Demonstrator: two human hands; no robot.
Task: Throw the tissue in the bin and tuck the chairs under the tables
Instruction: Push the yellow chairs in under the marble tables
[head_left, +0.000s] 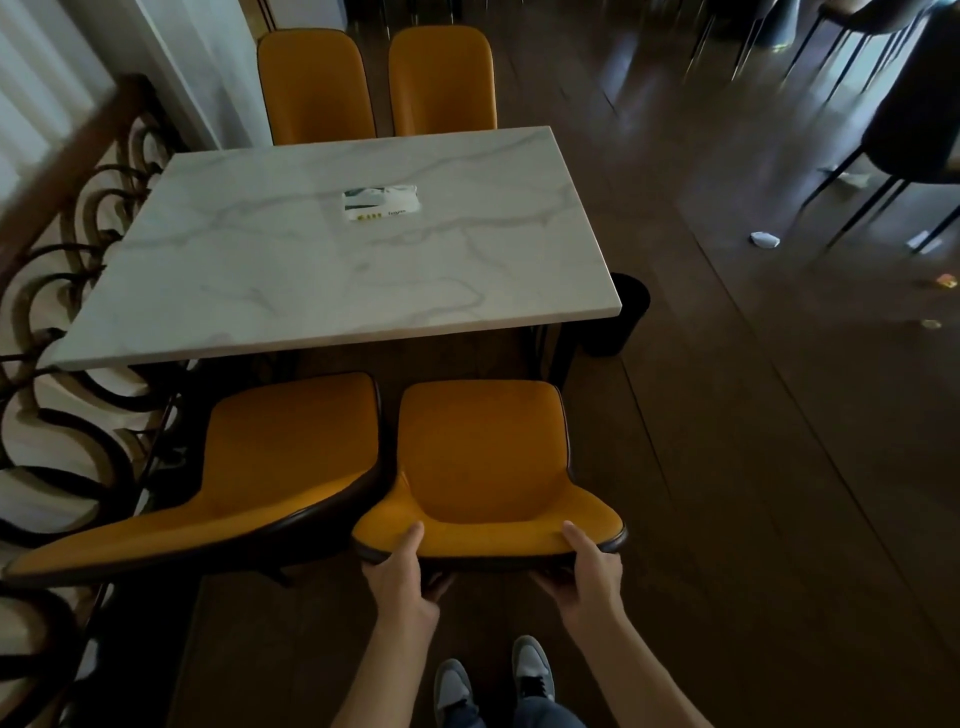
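An orange chair with a dark rim stands in front of me, its seat facing the white marble table. My left hand grips the left side of its backrest top, thumb on the orange face. On the right side of the same backrest, my right hand holds on likewise. A second orange chair stands beside it on the left, angled. A black bin stands on the floor by the table's right corner. A crumpled white tissue lies on the dark floor to the right.
Two more orange chairs stand at the table's far side. A tissue packet lies on the table. A curved metal railing runs along the left. Dark chairs and small scraps of litter are at the right.
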